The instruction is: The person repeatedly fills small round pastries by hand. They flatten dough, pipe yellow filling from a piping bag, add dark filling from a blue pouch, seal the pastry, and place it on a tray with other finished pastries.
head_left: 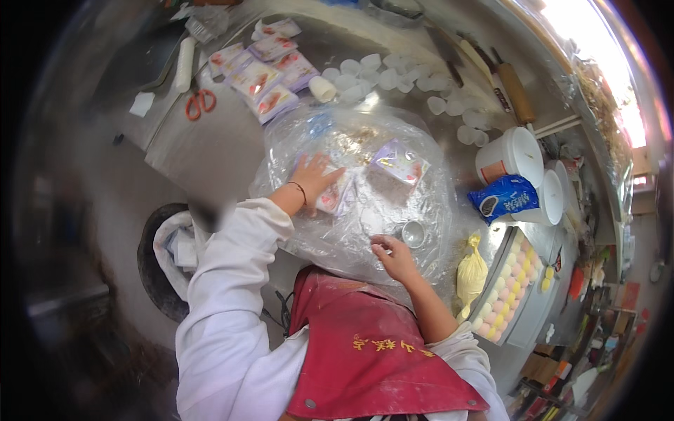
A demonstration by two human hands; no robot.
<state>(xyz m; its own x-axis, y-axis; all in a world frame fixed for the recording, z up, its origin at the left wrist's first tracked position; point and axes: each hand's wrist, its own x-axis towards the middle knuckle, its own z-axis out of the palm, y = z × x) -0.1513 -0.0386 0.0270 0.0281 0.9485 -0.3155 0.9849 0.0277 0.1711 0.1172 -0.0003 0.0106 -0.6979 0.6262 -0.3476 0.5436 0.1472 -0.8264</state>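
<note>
My left hand point(316, 181) lies with fingers spread on a purple and white packet point(333, 194). Under it is a large clear plastic bag point(281, 223) with white powder inside or beneath the film; I cannot tell which. Another packet point(400, 163) of the same kind rests on the bag, farther right. My right hand point(394, 259) hovers by the bag's near side, fingers loosely bent, with nothing visible in them. Just beyond its knuckles stands a small round metal cup point(413, 234), apart from the fingers.
More purple packets point(261, 78) are heaped at the far left, near red-handled scissors point(201, 104). Several small translucent cups point(390, 74) stand at the back. White buckets point(510, 156), a blue pouch point(504, 198), a tied yellow bag point(472, 274) and a tray of pastel balls point(507, 289) line the right.
</note>
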